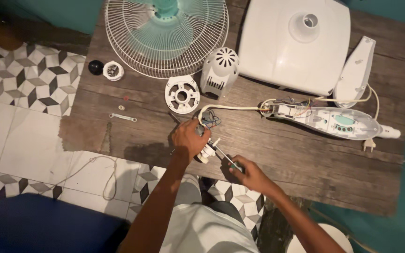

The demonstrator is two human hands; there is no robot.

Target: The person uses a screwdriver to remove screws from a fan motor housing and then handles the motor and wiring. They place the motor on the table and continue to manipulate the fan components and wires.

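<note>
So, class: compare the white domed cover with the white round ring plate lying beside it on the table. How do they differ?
The domed cover stands tall, while the ring plate lies flat. The domed cover has a closed top pierced by slots; the ring plate has one large open hole at its centre. The domed cover sits nearer the fan base, the ring plate nearer the fan guard. Both are white plastic and lie untouched by either hand.

The worktop (305,154) is showing rough, weathered matt wood. The fan base (277,51) and motor cover (220,70) are looking like smooth white plastic, the grille (132,47) thin coated wire, the small wrench (123,117) shiny metal.
</note>
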